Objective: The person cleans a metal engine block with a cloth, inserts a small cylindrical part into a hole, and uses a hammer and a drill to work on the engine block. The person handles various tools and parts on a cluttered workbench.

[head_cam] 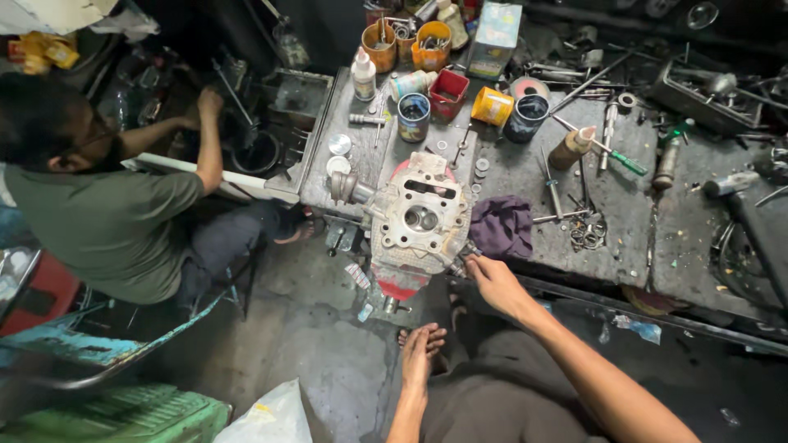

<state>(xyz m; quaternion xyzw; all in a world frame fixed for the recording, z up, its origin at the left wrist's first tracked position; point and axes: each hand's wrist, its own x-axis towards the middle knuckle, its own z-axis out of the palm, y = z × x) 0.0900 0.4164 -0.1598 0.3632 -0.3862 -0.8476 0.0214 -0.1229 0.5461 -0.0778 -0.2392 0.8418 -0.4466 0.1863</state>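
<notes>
A grey metal engine cylinder head (420, 217) lies on a red stand at the front edge of the workbench (640, 221). My right hand (490, 277) reaches to its lower right corner and pinches a small metal part there. My left hand (421, 354) rests below the bench with its fingers apart, holding nothing. A dark purple rag (502, 226) lies just right of the cylinder head.
Cans, cups and bottles (427, 82) crowd the back of the bench, with screwdrivers (607, 148), washers and loose tools to the right. Another person in a green shirt (107, 221) sits at the left, reaching into dark machine parts. A green crate (123, 414) stands bottom left.
</notes>
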